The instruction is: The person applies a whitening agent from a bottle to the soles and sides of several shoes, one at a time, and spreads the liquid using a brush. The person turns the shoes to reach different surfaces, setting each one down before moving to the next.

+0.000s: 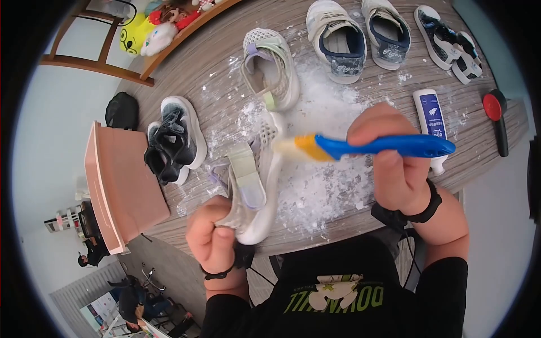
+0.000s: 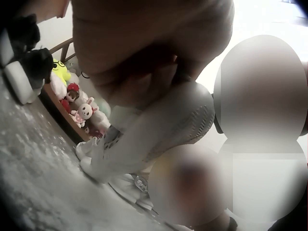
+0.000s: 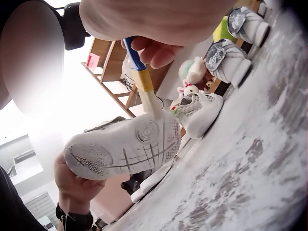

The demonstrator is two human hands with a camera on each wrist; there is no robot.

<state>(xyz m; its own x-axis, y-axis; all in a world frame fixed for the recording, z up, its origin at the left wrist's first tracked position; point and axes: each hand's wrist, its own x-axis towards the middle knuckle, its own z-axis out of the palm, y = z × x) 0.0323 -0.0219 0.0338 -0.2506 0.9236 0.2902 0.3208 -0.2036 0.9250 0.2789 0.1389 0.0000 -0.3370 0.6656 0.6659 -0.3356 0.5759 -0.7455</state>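
Note:
The left hand (image 1: 211, 234) grips the heel of a white shoe (image 1: 260, 217) with a pale green strap, its toe pointing away from the body. In the right wrist view the shoe (image 3: 120, 149) is tilted, its patterned sole showing. The right hand (image 1: 391, 158) holds a brush (image 1: 394, 146) by its blue handle; the pale bristles are at the shoe's side near the toe, and in the right wrist view they meet the sole's edge. The matching shoe (image 1: 276, 67) stands just beyond. In the left wrist view the left hand (image 2: 149, 48) is dark above the shoe's heel (image 2: 187, 115).
White powder (image 1: 321, 197) covers the middle of the table. Grey-white shoes (image 1: 338, 42) and small patterned shoes (image 1: 445, 45) stand at the far side, black shoes (image 1: 177, 138) at left. A white bottle (image 1: 431, 115) and a black-red scoop (image 1: 496, 112) lie right; a pink bin (image 1: 127, 183) stands left.

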